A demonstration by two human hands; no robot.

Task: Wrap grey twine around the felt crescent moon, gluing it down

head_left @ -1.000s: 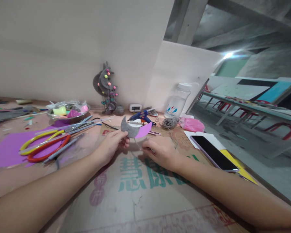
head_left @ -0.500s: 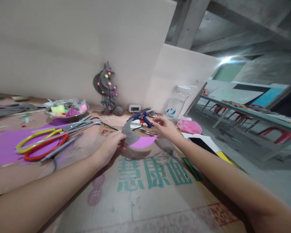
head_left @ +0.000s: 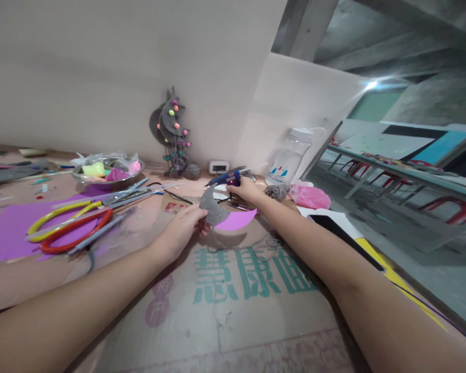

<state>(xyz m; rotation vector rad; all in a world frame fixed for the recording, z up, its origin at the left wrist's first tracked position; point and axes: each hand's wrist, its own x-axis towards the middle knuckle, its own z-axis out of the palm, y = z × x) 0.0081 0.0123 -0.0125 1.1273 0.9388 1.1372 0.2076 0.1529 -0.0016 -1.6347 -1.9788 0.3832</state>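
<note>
My left hand (head_left: 187, 228) pinches the edge of a crescent-shaped piece (head_left: 213, 207), part wrapped in grey yarn and part bare purple (head_left: 238, 220). A grey strand (head_left: 252, 246) trails from it over the printed cardboard (head_left: 171, 331). Beyond the crescent, the fingers of my right hand (head_left: 245, 189) close around the handle of a blue glue gun (head_left: 226, 178), whose nozzle points left. Part of the handle is hidden by the hand. Just right of my right wrist lies a ball of grey yarn (head_left: 276, 192).
Scissors with yellow and red handles (head_left: 75, 223) lie on purple sheets (head_left: 8, 233) at left, near a metal bowl (head_left: 104, 184) of craft bits. A decorated moon ornament (head_left: 173, 132), small digital clock (head_left: 219, 167), water bottle (head_left: 288, 158), pink bag (head_left: 309, 197) and phone (head_left: 344, 241) stand or lie around.
My right hand has moved left and closed around the glue gun's handle, from just beside it before. My left hand keeps its hold on the crescent. The view has shifted slightly.
</note>
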